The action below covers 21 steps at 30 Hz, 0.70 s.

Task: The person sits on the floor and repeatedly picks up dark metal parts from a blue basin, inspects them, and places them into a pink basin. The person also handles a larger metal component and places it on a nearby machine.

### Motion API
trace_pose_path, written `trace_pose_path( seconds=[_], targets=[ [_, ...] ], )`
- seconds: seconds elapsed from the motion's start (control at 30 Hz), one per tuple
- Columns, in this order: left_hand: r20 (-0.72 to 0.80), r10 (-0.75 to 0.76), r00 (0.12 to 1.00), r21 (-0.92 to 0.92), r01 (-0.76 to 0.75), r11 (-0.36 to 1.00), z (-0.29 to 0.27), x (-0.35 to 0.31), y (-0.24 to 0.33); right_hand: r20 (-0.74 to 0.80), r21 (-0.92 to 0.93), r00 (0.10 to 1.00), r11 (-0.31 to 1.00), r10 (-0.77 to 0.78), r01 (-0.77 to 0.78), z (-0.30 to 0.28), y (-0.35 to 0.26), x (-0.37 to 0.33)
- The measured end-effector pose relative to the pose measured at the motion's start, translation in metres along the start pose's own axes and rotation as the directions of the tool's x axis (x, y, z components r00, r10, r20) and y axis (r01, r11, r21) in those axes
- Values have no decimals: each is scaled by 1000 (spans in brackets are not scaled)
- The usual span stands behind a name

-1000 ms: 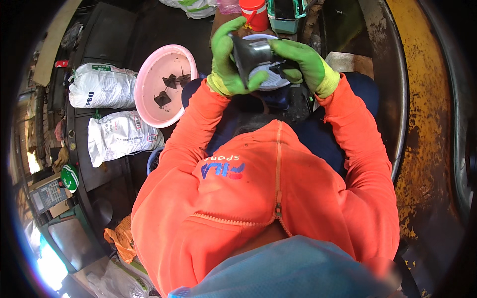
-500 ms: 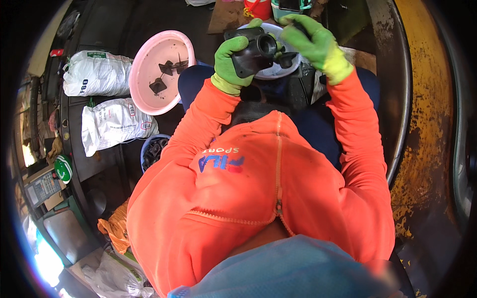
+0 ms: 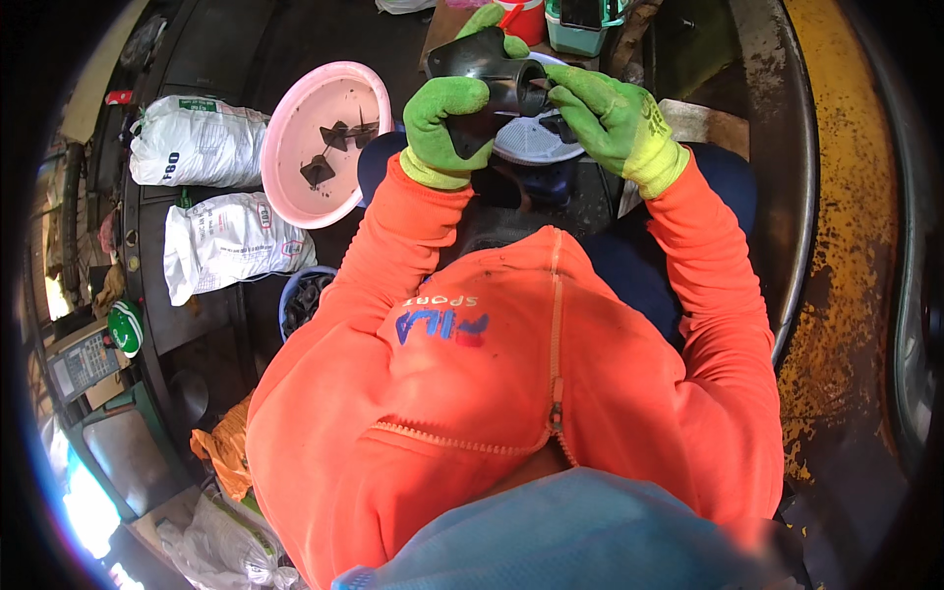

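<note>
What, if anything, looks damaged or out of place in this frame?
The yellow surface at the right looks damaged: its coating is patchy, with rust-brown areas showing through. The pink basin on the left has dark specks near its dark pieces, possibly debris. The held black part shows no obvious damage.

Your left hand (image 3: 445, 120) hides a chunk of the black part (image 3: 482, 59), and I can't make out the dark bit (image 3: 559, 129) under your right hand (image 3: 612, 120). Past your fingertips, the red container (image 3: 525, 22) gets cropped up top.
</note>
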<state>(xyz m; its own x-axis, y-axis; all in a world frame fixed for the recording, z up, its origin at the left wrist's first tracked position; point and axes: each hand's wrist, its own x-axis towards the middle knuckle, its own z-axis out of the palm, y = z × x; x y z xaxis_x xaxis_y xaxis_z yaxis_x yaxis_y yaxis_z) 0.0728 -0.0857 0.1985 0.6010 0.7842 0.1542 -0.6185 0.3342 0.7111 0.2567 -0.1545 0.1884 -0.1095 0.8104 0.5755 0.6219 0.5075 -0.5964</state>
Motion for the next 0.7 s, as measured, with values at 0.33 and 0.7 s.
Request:
trace_pose_path(
  seconds=[0.33,0.7],
  targets=[
    [114,62,992,-31,-58,998,18,1,15,80,294,970,924,230,-243,11,-16,-10],
    [344,451,823,321,-555,768,2,26,-1,205,653,879,609,430,-450,10,-37,-11]
  ],
)
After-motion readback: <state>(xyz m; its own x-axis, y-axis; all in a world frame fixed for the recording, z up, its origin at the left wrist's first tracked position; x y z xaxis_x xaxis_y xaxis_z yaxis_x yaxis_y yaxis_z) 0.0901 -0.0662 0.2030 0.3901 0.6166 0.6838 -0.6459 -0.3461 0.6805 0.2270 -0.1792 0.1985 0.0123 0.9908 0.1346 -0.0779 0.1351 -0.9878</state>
